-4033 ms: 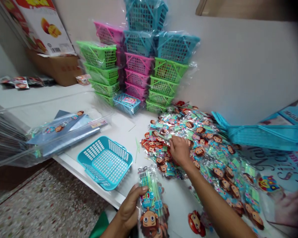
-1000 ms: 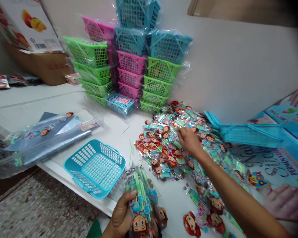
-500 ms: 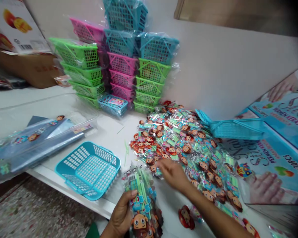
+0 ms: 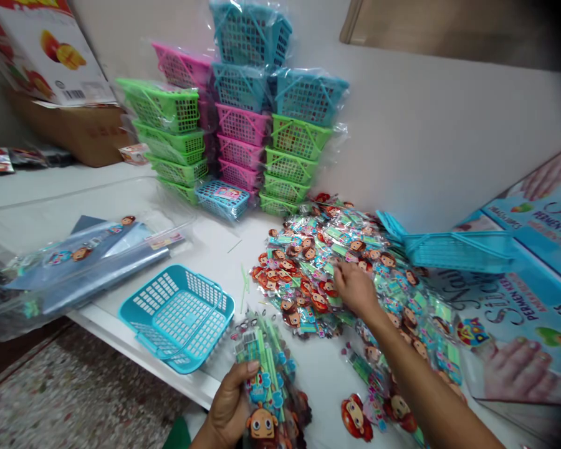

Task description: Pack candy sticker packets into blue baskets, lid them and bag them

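My left hand (image 4: 231, 402) is closed round a bunch of clear candy-stick packets (image 4: 266, 386) with green sticks and cartoon heads, held at the table's front edge. My right hand (image 4: 355, 290) reaches into a wide pile of similar packets (image 4: 303, 265), its fingers bent down among them. What its fingertips hold, if anything, is hidden. Left of the bunch stands an open blue basket (image 4: 182, 318) with bare mesh showing inside. Near my right forearm lies a loose packet with a red-haired cartoon head (image 4: 355, 416).
Wrapped green baskets (image 4: 168, 109), pink baskets (image 4: 243, 125) and blue baskets (image 4: 250, 37) are stacked against the wall. More blue baskets (image 4: 458, 251) lie nested at right, by printed cartons (image 4: 537, 293). A clear plastic bag (image 4: 98, 255) spreads across the left side.
My right hand has moved away from me and to the right, deeper over the pile. My left hand keeps the bunch. The view has shifted slightly left.
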A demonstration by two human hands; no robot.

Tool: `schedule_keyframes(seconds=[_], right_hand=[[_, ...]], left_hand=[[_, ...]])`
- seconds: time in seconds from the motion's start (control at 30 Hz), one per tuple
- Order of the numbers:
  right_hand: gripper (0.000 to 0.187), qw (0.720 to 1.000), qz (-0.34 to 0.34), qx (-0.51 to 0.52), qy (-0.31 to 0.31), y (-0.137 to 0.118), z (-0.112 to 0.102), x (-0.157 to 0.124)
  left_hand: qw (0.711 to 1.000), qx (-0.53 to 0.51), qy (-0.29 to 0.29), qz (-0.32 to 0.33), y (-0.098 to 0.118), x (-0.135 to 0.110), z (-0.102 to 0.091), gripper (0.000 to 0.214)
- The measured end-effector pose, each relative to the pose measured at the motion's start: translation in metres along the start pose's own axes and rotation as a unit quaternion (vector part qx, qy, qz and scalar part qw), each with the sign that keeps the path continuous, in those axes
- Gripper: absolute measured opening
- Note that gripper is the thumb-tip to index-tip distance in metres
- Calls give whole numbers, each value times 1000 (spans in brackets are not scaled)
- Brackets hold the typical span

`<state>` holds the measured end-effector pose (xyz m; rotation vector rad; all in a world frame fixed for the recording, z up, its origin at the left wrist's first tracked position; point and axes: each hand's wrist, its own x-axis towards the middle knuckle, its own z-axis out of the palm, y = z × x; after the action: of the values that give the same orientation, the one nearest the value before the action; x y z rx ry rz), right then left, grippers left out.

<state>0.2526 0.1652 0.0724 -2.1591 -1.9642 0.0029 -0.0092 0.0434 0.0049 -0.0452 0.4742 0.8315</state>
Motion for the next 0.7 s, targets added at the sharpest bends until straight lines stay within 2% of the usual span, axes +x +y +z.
schedule_keyframes(seconds=[0.07, 0.13, 0.2, 0.27, 0.33, 0.43, 0.5, 0.57, 0.63, 0.7], right_hand=[[29, 995, -54, 66, -51, -24, -3, -37], [31, 947, -128, 243, -168, -48, -1, -74], [30, 919, -166, 307, -185, -65, 4, -99], [32, 925, -199, 277, -169, -70, 8, -101], [40, 954, -193, 169, -155, -62, 10, -80], [41, 990, -89, -6, -106, -39, 11, -20], [44, 995, -40, -58, -68, -24, 15, 21], [50, 994, -19, -90, -59, -14, 21, 51], [43, 991, -18, -112, -69, -7, 28, 67], [31, 989, -24, -124, -79, -4, 31, 70]], left_hand=[[1000, -8, -8, 3, -2, 1, 2, 45], [1000, -8, -13, 9, -3, 1, 4, 44], [1000, 0, -20, 5, -4, 2, 5, 43], [1000, 9, -16, -8, -3, 1, 3, 39], [1000, 21, 6, -17, -1, 0, -1, 33], [999, 43, 24, -13, 0, -2, -6, 29], [998, 60, 9, 2, 0, -4, -7, 31], [997, 70, -17, 12, 0, -5, -7, 34], [996, 76, -38, 12, 1, -5, -6, 37], [996, 76, -39, 13, 2, -5, -7, 39]])
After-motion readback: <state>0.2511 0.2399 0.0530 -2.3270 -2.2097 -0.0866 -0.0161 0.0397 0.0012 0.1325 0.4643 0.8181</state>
